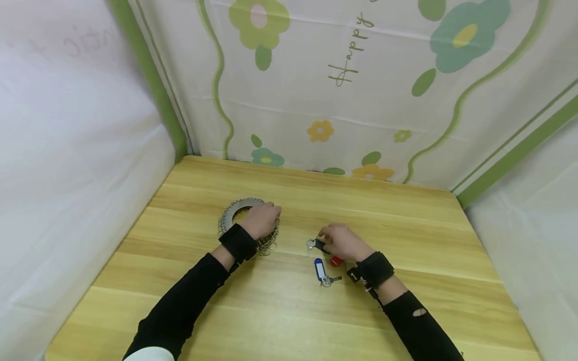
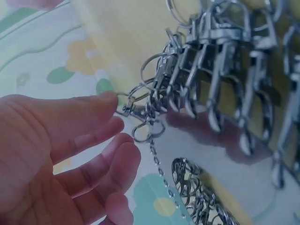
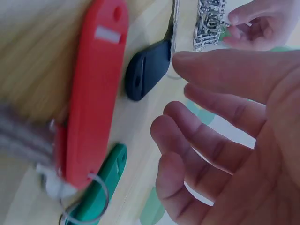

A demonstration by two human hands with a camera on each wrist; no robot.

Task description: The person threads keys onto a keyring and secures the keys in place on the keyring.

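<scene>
In the head view my left hand (image 1: 263, 219) is at the right edge of a flat metal ring (image 1: 248, 202) lined with metal clips. Its thumb and finger pinch a small swivel clasp (image 2: 136, 112) hung with little rings. My right hand (image 1: 345, 241) reaches over a black key tag (image 1: 321, 245) with a silver key (image 1: 310, 244). Its fingers are loosely bent, and the thumb tip overlaps the ring end of the black tag (image 3: 150, 68). Beneath this hand lies a red key tag (image 1: 336, 260). A blue key tag (image 1: 319, 269) with keys lies nearer the body.
A green key tag (image 3: 105, 180) shows under the red one in the right wrist view. A fine chain (image 2: 161, 173) hangs from the clasp. The wooden table (image 1: 289, 321) is bordered by white fabric walls (image 1: 81, 150) and a floral back sheet (image 1: 280, 100).
</scene>
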